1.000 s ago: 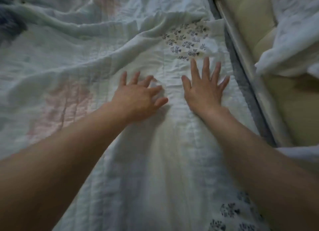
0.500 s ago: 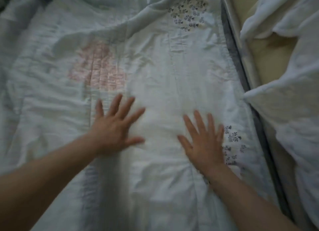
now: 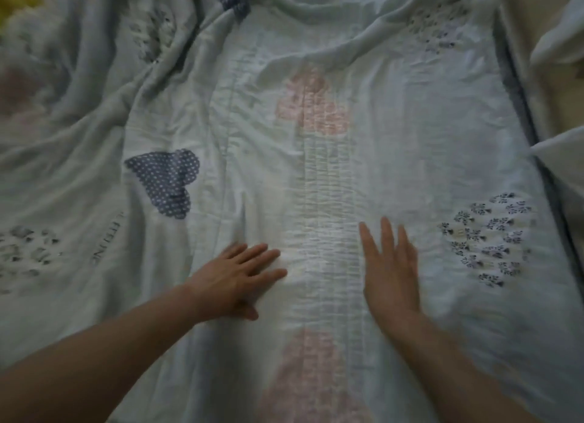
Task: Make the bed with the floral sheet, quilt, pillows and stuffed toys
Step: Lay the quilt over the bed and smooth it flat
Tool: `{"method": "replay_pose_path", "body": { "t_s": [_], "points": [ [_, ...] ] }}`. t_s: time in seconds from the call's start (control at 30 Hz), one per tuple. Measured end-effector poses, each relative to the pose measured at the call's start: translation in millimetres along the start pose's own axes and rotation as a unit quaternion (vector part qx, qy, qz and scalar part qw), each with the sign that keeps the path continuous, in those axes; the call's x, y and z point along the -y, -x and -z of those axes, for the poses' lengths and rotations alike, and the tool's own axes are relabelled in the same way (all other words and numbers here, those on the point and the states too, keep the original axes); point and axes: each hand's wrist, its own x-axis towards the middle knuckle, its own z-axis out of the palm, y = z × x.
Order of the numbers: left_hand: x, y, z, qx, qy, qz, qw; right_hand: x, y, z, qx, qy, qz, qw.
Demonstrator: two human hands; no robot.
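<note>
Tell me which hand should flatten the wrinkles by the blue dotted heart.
Left. The left hand lies flat on the quilt nearest the blue dotted heart; the right hand sits farther off, beside the floral patch.

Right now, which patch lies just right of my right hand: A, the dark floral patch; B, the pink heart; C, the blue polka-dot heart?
A: the dark floral patch sits on the quilt beside the right hand; the blue polka-dot heart is beyond the left hand.

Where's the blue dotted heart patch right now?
In the head view, the blue dotted heart patch sits left of centre on the quilt, beyond and left of the left hand.
</note>
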Motion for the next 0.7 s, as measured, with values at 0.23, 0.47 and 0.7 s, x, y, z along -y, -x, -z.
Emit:
{"method": "replay_pose_path", "body": {
  "t_s": [0.23,0.47,0.7],
  "points": [
    [46,130,-6,-0.064,0.038,0.144,0.987,189,80,-15,0.084,-0.150,0.191,0.967],
    [66,241,-19,0.036,0.067,0.047,0.996,272,101,38,0.201,-0.105,0.187,0.956],
    [53,265,-39,0.250,0.098,0.021,0.963,349,179,3,0.423,-0.107,0.267,0.859]
  ]
}}
